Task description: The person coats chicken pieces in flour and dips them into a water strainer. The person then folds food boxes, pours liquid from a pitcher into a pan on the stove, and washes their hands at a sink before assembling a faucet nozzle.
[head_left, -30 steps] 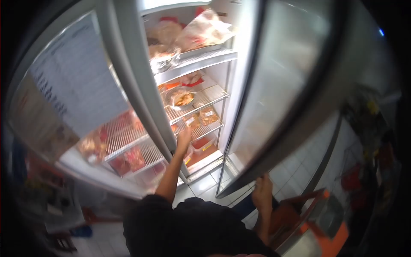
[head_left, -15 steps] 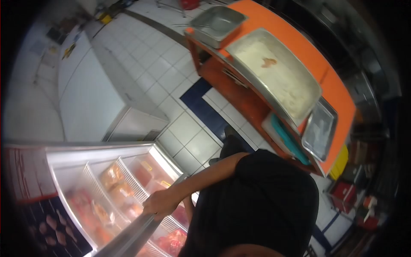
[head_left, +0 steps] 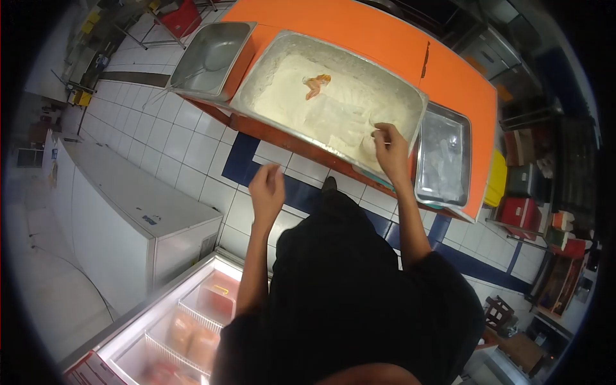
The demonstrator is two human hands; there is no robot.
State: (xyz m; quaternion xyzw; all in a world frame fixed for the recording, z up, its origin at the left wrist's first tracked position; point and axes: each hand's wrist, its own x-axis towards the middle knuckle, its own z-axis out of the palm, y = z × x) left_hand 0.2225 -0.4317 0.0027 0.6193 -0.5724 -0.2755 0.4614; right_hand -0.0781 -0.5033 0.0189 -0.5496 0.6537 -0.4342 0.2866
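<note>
My right hand (head_left: 390, 151) hangs over the near right rim of a large metal pan (head_left: 282, 122). Its fingers are bent but apart, and nothing shows in them. Pale powder (head_left: 340, 106), like flour, covers the bottom of that pan. On the powder lies an orange-pink piece (head_left: 315, 85) that looks like a chicken wing. My left hand (head_left: 266, 192) is in the air over the tiled floor, short of the pan, its fingers loosely curled with nothing visible between them. The pan stands on an orange table (head_left: 443, 70).
An empty-looking deep metal pan (head_left: 212, 54) with a thin wire tool sits left on the table; a shallow metal tray (head_left: 443, 157) sits right. Behind me at lower left is a lit freezer (head_left: 221, 266) with wire dividers and packed meat (head_left: 192, 337). A white chest (head_left: 128, 218) stands left.
My hand has left the freezer edge it was gripping. I have turned toward the orange table, and both hands are now raised in front of me, the right over the pan.
</note>
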